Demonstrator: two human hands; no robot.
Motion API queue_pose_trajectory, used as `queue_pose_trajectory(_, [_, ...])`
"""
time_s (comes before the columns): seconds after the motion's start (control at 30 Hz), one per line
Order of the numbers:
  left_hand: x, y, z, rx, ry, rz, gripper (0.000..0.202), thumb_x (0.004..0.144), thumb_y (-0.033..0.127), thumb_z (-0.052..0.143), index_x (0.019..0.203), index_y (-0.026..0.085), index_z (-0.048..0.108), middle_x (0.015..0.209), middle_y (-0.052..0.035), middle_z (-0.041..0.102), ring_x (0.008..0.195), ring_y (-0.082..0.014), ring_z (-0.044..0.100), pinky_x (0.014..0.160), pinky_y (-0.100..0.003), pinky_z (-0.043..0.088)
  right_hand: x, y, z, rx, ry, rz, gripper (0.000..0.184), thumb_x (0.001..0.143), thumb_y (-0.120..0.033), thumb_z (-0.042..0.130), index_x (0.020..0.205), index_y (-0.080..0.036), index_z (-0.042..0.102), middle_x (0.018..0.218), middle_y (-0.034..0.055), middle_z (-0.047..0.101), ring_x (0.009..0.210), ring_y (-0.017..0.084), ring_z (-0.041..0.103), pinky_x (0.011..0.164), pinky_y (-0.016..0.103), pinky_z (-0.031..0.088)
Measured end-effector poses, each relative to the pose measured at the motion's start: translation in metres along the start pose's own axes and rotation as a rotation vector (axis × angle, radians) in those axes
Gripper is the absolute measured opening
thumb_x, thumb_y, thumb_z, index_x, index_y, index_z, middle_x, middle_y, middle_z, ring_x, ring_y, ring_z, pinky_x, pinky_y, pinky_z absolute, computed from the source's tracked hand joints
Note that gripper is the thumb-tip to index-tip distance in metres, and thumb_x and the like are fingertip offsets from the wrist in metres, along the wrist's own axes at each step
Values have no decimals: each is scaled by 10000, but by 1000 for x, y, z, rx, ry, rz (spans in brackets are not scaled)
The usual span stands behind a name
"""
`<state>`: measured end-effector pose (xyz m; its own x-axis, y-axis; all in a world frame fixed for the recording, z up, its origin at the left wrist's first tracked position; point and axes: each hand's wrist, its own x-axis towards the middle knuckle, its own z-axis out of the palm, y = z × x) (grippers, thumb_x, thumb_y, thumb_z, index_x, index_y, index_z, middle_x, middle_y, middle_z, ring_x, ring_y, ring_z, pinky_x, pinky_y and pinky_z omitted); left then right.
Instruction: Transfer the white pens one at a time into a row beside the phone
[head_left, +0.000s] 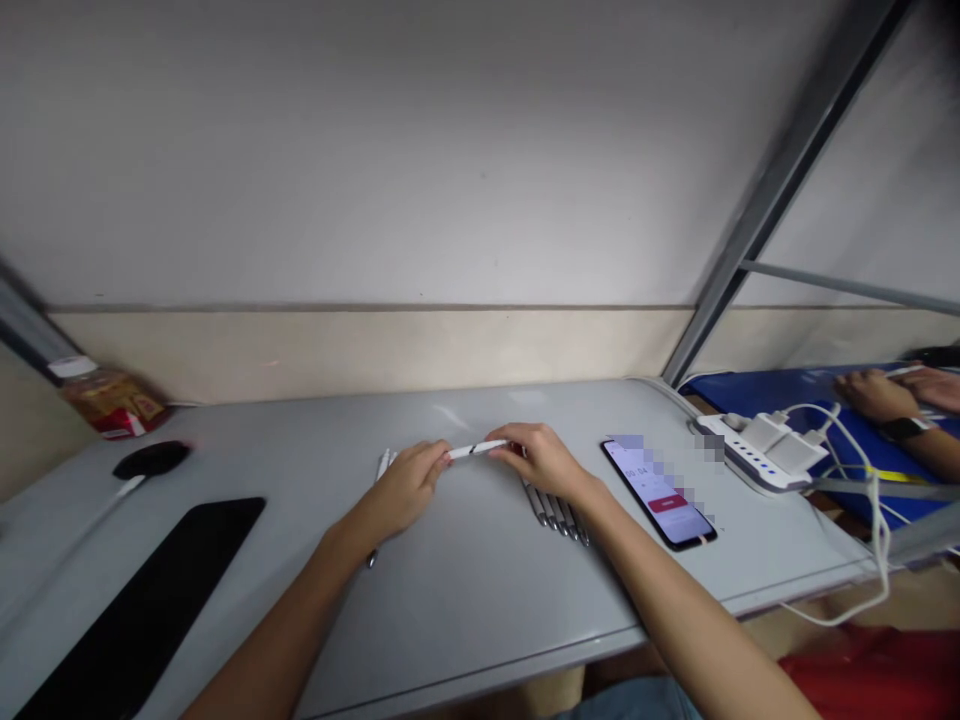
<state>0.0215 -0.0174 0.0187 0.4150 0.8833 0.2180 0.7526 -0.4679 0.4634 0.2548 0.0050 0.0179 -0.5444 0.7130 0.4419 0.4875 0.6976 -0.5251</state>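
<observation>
A white pen (474,450) with a dark mark near its middle is held level above the grey table (450,610). My left hand (409,487) pinches its left end, while my right hand (541,458) grips the right end between thumb and fingers. Several pens with silver tips (556,515) lie side by side under my right wrist, partly hidden by it. Behind my left hand, white pen ends (385,462) stick out, and a dark tip (372,559) shows below that hand; most of what lies there is covered.
A lit phone (660,495) lies at right, beside a white power strip (757,455) with plugs and cables. At left are a black mat (150,600), a round black object (152,460) with a white cable, and a tilted bottle (112,400). Another person's hands (881,400) are at far right.
</observation>
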Motion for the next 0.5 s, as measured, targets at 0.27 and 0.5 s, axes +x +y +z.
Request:
queue_pose_trajectory(0.27, [1, -2, -3, 57, 22, -15, 219, 820, 117, 307, 713, 208, 475, 704, -4, 553, 678, -160, 505, 677, -284, 386, -1, -2, 15, -272, -16, 56, 427, 967, -477, 340, 858, -181, 629, 709, 61, 607, 595, 148, 480, 583, 261, 277])
queue_pose_trajectory(0.5, [2, -5, 1, 119, 108, 18, 222, 847, 127, 316, 770, 202, 511, 778, -27, 558, 735, -168, 519, 695, -288, 399, 0, -6, 15, 70, 45, 204, 421, 949, -460, 395, 685, -177, 561, 555, -21, 464, 517, 100, 367, 541, 241, 254])
